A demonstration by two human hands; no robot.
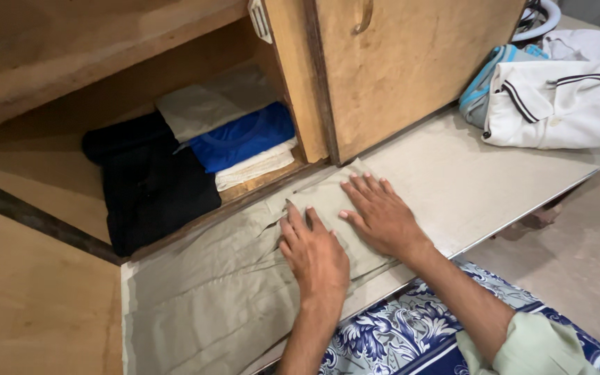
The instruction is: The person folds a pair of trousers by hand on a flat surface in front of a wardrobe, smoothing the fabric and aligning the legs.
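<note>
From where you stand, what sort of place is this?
Most likely a room in a home, at a clothes cupboard. Folded clothes are stacked in an open wooden cupboard, a white collared shirt lies on the ledge, and both hands press flat on a khaki garment.

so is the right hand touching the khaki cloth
Touching. The head view shows the right hand pressed flat, fingers spread, on the khaki cloth, with no gap under the palm; the left hand lies on it too.
</note>
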